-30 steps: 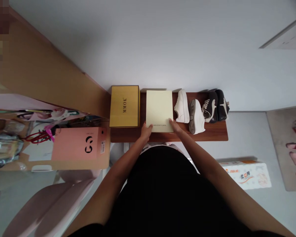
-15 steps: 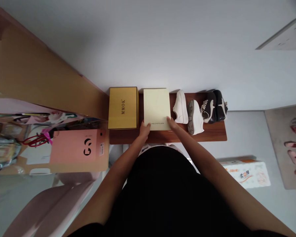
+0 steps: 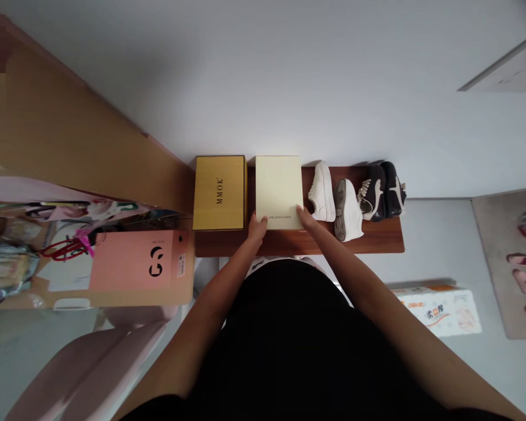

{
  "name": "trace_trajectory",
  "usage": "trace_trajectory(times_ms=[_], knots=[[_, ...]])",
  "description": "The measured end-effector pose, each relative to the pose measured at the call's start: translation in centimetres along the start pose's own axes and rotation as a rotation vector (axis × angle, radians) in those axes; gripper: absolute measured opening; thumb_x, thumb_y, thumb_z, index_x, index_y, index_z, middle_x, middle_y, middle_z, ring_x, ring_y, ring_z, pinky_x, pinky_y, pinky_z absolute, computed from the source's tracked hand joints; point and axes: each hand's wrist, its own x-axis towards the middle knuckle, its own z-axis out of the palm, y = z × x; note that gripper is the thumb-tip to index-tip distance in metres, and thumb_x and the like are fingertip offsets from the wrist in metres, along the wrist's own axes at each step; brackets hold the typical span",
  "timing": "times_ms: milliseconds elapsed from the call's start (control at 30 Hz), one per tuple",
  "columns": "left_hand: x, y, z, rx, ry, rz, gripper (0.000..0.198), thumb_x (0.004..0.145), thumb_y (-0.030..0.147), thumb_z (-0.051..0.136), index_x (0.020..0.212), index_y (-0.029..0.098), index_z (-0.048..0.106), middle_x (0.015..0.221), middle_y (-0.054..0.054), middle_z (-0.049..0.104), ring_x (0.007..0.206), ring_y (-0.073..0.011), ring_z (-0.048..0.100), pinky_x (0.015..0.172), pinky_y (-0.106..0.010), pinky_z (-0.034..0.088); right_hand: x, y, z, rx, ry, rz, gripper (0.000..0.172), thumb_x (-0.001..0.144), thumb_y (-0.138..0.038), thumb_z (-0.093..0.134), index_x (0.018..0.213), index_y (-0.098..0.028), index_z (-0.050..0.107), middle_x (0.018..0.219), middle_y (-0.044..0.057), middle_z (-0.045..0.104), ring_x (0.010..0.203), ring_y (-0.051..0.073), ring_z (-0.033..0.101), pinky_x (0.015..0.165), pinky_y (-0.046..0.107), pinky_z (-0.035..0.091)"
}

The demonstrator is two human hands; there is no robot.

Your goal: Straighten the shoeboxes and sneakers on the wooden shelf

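Note:
A cream shoe box [image 3: 279,190] lies on a dark wooden shelf [image 3: 377,237] against the white wall. My left hand [image 3: 257,227] grips its near left corner and my right hand [image 3: 307,218] grips its near right corner, thumbs on the lid. A gold box marked MMOK [image 3: 220,192] sits just left of it, nearly touching. A pair of white sneakers [image 3: 335,201] stands right of the cream box, one tipped on its side. A dark pair of shoes [image 3: 383,190] follows further right.
A tall wooden cabinet side [image 3: 92,146] rises at the left. A pink box [image 3: 135,260] rests on a crowded ledge below it. A pink chair [image 3: 87,362] is at lower left. A printed pack [image 3: 438,310] lies on the floor, with slippers on a mat [image 3: 499,263] at right.
The cream box has slid a little left and back toward the wall, closing the gap to the gold box. Both hands stayed on its near corners.

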Motion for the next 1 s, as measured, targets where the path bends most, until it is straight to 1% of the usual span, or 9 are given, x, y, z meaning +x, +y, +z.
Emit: trace_trajectory(times_ms=[100,233,367,467,567,667,767,867,1000], knots=[[-0.1,0.3,0.0,0.012,0.001,0.016,0.052,0.094,0.024,0.062,0.145,0.017,0.054,0.138,-0.015,0.068,0.126,-0.0240,0.065,0.111,-0.037,0.047,-0.3,-0.4,0.0,-0.011,0.011,0.085,0.079,0.097,-0.069,0.041,0.159,-0.021,0.038,0.145,0.017,0.059,0.119,0.032,0.064,0.097,0.061,0.057],[-0.3,0.7,-0.1,0.024,0.000,0.022,0.051,0.093,0.027,0.064,0.142,0.017,0.056,0.137,-0.015,0.068,0.127,-0.0250,0.064,0.112,-0.036,0.046,-0.6,-1.0,0.2,0.005,0.022,0.072,0.080,0.095,-0.070,0.047,0.158,-0.020,0.042,0.146,0.016,0.059,0.122,0.034,0.064,0.102,0.062,0.054],[-0.9,1.2,-0.4,0.125,0.061,-0.010,0.069,0.088,0.031,0.071,0.150,0.012,0.048,0.151,-0.022,0.055,0.143,-0.0322,0.051,0.121,-0.040,0.036,-1.3,-0.8,-0.6,-0.033,0.091,0.027,0.084,0.090,-0.066,0.058,0.158,-0.020,0.041,0.151,0.016,0.055,0.135,0.034,0.057,0.114,0.059,0.047],[-2.2,1.9,-0.3,0.217,0.107,0.099,0.084,0.085,0.032,0.075,0.157,0.011,0.037,0.163,-0.023,0.038,0.156,-0.0349,0.030,0.129,-0.042,0.020,-2.9,0.4,-3.3,-0.039,0.185,-0.030,0.091,0.085,-0.061,0.065,0.160,-0.017,0.036,0.150,0.018,0.056,0.136,0.034,0.057,0.116,0.053,0.046],[-4.2,3.2,0.9,0.252,0.052,0.285,0.081,0.088,0.032,0.072,0.159,0.015,0.035,0.168,-0.019,0.032,0.159,-0.0336,0.021,0.131,-0.043,0.014,-5.1,2.2,-8.3,0.011,0.334,-0.099,0.090,0.085,-0.061,0.064,0.158,-0.015,0.037,0.140,0.019,0.064,0.124,0.032,0.065,0.109,0.052,0.052],[-6.1,4.5,3.5,0.220,-0.078,0.381,0.074,0.092,0.031,0.067,0.158,0.020,0.036,0.165,-0.016,0.037,0.157,-0.0313,0.027,0.130,-0.045,0.021,-6.9,4.3,-14.1,0.015,0.527,-0.124,0.080,0.086,-0.060,0.062,0.151,-0.017,0.046,0.133,0.018,0.068,0.116,0.030,0.070,0.103,0.052,0.056],[-7.1,5.1,7.2,0.122,-0.294,0.361,0.066,0.094,0.028,0.064,0.156,0.020,0.041,0.154,-0.017,0.051,0.146,-0.0296,0.047,0.123,-0.046,0.036,-7.9,6.4,-19.0,-0.081,0.612,-0.080,0.073,0.081,-0.056,0.069,0.138,-0.012,0.058,0.126,0.022,0.070,0.116,0.033,0.069,0.103,0.052,0.055],[-6.9,5.0,11.6,0.092,-0.415,0.277,0.070,0.090,0.024,0.069,0.155,0.017,0.042,0.152,-0.020,0.053,0.142,-0.0308,0.051,0.119,-0.045,0.040,-8.0,8.4,-21.8,-0.242,0.529,0.019,0.072,0.072,-0.051,0.081,0.129,-0.010,0.065,0.125,0.024,0.070,0.120,0.038,0.067,0.107,0.056,0.051],[-5.4,4.4,17.2,0.121,-0.292,0.108,0.090,0.075,0.014,0.082,0.154,0.007,0.039,0.161,-0.028,0.039,0.153,-0.0383,0.034,0.125,-0.046,0.030,-7.2,9.7,-22.4,-0.398,0.300,-0.007,0.078,0.063,-0.042,0.090,0.129,-0.011,0.065,0.129,0.022,0.069,0.124,0.039,0.064,0.107,0.054,0.050]])
